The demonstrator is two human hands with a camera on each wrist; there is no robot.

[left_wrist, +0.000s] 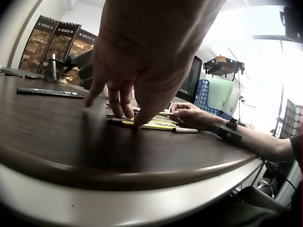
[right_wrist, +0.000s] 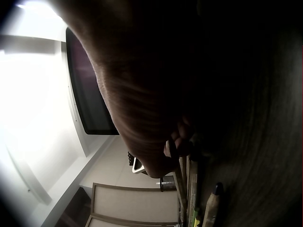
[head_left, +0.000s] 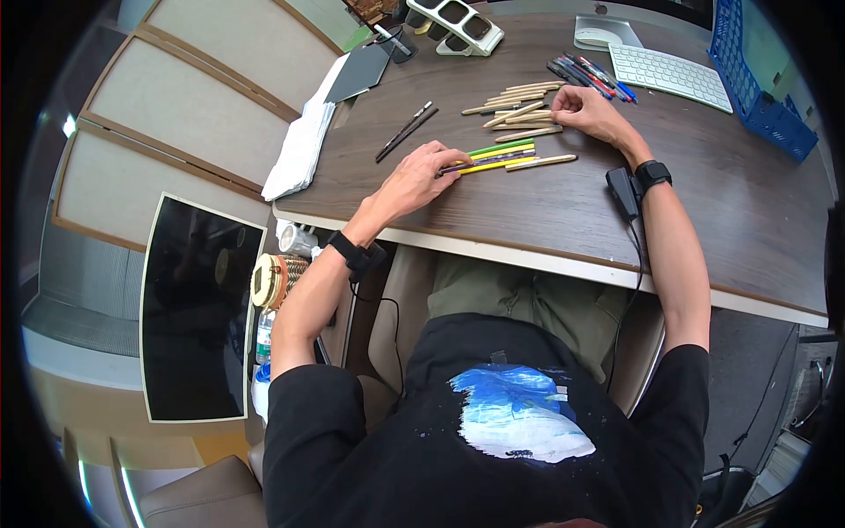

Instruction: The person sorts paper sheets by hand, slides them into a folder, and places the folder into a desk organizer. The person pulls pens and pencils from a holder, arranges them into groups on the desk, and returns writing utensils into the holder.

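Note:
My left hand [head_left: 414,183] reaches down over the left ends of a small row of coloured pencils [head_left: 497,165], green, yellow and purple. In the left wrist view its fingers are spread and fairly straight, fingertips right at the pencils' ends. My right hand [head_left: 588,114] pinches the right end of a plain wooden pencil [head_left: 526,115] with thumb and index finger, at a loose pile of similar wooden pencils [head_left: 519,94]. One more wooden pencil [head_left: 543,162] lies beside the coloured row; its dark tip shows in the right wrist view.
Two dark pencils [head_left: 407,132] lie to the left. Several pens [head_left: 591,77] are bunched behind the right hand. Around them stand a white keyboard [head_left: 671,76], a blue basket [head_left: 764,114], a stack of paper [head_left: 301,158], a pen cup [head_left: 400,48] and a white holder [head_left: 458,25].

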